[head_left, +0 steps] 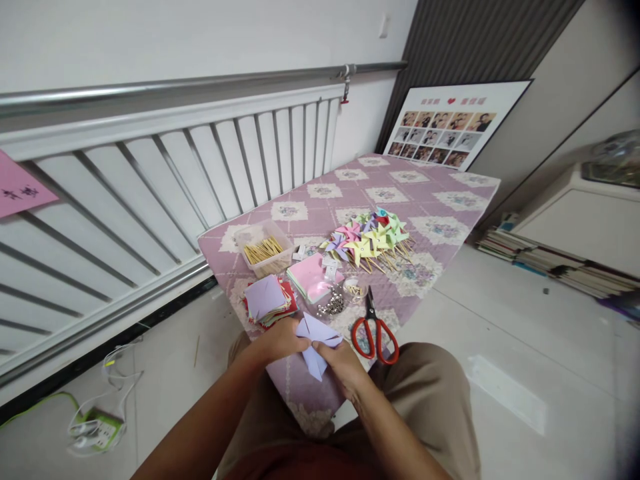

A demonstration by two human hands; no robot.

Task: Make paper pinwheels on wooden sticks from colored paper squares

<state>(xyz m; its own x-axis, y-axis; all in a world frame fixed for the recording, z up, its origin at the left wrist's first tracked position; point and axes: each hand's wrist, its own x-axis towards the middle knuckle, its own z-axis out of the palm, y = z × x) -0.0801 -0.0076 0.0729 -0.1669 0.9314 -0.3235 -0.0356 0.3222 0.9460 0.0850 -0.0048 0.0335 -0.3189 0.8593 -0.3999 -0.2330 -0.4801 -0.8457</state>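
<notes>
A lavender paper pinwheel (pixel 314 365), partly folded with cut blades, is held over the near corner of the table. My left hand (pixel 284 339) pinches its left side, thumb near the centre. My right hand (pixel 344 363) grips the right side, its thumb also by the middle. Just beyond my left hand lies a stack of cut paper squares (pixel 265 298), lavender on top. Scissors with red handles (pixel 374 333) lie right of my right hand. Silver pins (pixel 332 304) form a small pile ahead, beside a little round tub of small pale pieces (pixel 355 289).
A clear plastic box (pixel 265 248) of wooden sticks stands at the table's left. Pink and green paper (pixel 311 275) lies right of it. Finished pinwheels (pixel 370 237) on sticks are heaped farther back. A radiator (pixel 200 167) runs along the left; a photo board (pixel 457 123) leans behind.
</notes>
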